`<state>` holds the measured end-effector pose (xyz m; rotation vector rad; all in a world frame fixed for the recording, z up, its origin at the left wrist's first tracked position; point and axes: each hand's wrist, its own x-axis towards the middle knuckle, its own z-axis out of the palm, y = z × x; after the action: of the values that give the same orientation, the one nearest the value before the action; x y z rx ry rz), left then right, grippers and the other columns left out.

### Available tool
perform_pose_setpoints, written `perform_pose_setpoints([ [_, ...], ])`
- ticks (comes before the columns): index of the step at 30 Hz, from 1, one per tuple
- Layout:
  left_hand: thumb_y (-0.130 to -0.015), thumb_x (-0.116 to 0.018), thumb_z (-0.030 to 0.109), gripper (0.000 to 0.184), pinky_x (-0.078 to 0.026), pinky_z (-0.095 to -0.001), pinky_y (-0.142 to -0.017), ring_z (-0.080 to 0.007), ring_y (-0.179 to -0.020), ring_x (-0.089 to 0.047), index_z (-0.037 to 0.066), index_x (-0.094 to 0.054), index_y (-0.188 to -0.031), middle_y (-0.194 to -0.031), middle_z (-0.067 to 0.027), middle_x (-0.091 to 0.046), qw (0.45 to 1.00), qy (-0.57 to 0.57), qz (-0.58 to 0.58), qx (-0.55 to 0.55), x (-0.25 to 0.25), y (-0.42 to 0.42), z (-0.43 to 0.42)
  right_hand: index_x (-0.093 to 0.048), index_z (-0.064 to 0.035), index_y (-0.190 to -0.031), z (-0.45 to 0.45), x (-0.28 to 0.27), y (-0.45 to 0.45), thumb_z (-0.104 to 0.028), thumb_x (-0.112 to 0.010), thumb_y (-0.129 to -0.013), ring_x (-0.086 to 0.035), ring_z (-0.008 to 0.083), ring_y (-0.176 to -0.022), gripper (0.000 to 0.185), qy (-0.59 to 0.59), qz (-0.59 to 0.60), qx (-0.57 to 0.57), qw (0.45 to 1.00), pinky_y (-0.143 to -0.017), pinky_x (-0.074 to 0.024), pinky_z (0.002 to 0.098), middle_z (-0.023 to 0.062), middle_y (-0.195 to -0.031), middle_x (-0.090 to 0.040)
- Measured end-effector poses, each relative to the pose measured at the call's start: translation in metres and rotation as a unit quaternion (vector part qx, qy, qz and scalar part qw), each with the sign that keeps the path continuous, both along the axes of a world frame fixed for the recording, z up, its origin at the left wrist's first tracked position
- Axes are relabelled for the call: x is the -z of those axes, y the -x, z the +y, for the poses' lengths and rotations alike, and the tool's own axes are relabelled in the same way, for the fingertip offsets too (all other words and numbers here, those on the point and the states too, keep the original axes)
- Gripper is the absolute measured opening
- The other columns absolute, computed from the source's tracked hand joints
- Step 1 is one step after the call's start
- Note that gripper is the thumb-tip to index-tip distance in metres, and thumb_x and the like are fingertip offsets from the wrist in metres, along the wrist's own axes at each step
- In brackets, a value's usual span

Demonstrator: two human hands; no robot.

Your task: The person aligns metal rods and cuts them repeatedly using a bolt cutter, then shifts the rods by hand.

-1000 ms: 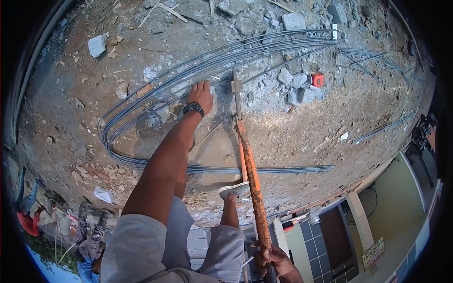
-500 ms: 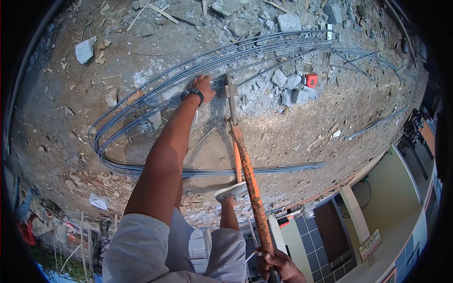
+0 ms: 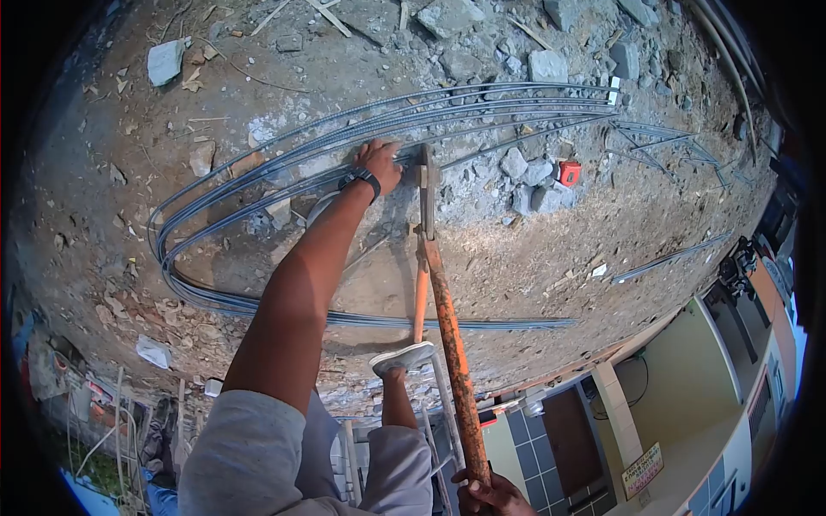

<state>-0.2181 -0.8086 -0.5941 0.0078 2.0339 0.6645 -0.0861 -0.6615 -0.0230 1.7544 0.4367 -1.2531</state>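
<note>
My left hand (image 3: 379,165), with a dark watch on its wrist, is closed on a steel rebar (image 3: 323,184) just left of the cutter's jaws; its fingertips are partly hidden. My right hand (image 3: 492,497) grips the lower end of one long, worn orange handle of a bolt cutter (image 3: 453,344). The jaws (image 3: 425,168) are at the rebar beside my left hand; I cannot tell whether they bite it. The second orange handle (image 3: 421,297) slants down to the ground near my shoe (image 3: 403,359). More bent rebars (image 3: 202,206) curve around in a long loop.
A red tape measure (image 3: 569,174) sits by grey stones (image 3: 539,172). More rebars (image 3: 654,133) lie at the far right. Rubble (image 3: 551,67) covers the ground at the top. A building with a tiled doorway (image 3: 535,451) stands at lower right.
My view has shifted, so the ground appears lower. The gap between the cutter's two handles looks slightly wider. My left hand stays at the rebar and my right hand keeps its grip.
</note>
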Motion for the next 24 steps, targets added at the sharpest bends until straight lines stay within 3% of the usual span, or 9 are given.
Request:
perform_pose_setpoints([
  [7,-0.081,-0.073,0.035,0.048,-0.027,-0.0499,-0.109,-0.0345,-0.124,-0.044,0.022,-0.06,-0.125,-0.127,-0.0112,-0.054,0.992,0.018,0.097,-0.083,0.017,-0.015,0.01,-0.053,-0.0018,-0.118,0.01,0.0,0.008,-0.037,-0.063,-0.095,-0.051,0.0134,-0.05,0.043,0.002,-0.015,0.009,1.0,-0.045,-0.043,0.0262,0.0009,-0.067,-0.05],
  [10,-0.08,-0.074,0.035,0.046,-0.028,-0.0499,-0.107,-0.0337,-0.122,-0.046,0.022,-0.061,-0.122,-0.123,-0.0105,-0.055,0.99,0.034,0.059,-0.12,-0.001,-0.001,0.009,-0.054,-0.0022,-0.116,0.01,0.0,0.009,-0.038,-0.062,-0.095,-0.052,0.0131,-0.051,0.042,0.004,-0.007,-0.035,0.999,-0.045,-0.0434,0.0263,0.001,-0.068,-0.051],
  [15,-0.082,-0.071,0.027,0.045,-0.038,-0.0507,-0.1,-0.0325,-0.12,-0.05,0.02,-0.06,-0.125,-0.123,-0.0105,-0.054,0.996,-0.053,0.056,-0.044,-0.003,-0.02,-0.006,-0.055,-0.0053,-0.111,0.011,0.0,0.051,-0.035,-0.06,-0.095,-0.052,0.0131,-0.05,0.034,0.039,-0.038,-0.01,0.998,-0.044,-0.044,0.025,-0.0003,-0.066,-0.048],
  [18,-0.084,-0.068,0.023,0.044,-0.04,-0.0489,-0.1,-0.0332,-0.119,-0.052,0.017,-0.059,-0.127,-0.124,-0.0113,-0.054,0.997,-0.074,0.03,-0.021,-0.014,-0.013,-0.006,-0.056,-0.0059,-0.109,0.018,0.004,0.049,-0.04,-0.059,-0.097,-0.052,0.0127,-0.05,0.037,0.073,-0.04,-0.05,0.995,-0.045,-0.045,0.0268,-0.0008,-0.066,-0.049],
  [24,-0.085,-0.063,0.016,0.043,-0.045,-0.0472,-0.097,-0.0346,-0.115,-0.055,0.016,-0.058,-0.128,-0.122,-0.0121,-0.055,0.995,-0.089,0.051,0.015,-0.014,-0.011,-0.01,-0.056,-0.0059,-0.11,0.012,0.005,0.053,-0.039,-0.06,-0.097,-0.053,0.0122,-0.05,0.036,0.026,-0.057,-0.141,0.988,-0.044,-0.0447,0.0269,-0.0008,-0.066,-0.049],
])
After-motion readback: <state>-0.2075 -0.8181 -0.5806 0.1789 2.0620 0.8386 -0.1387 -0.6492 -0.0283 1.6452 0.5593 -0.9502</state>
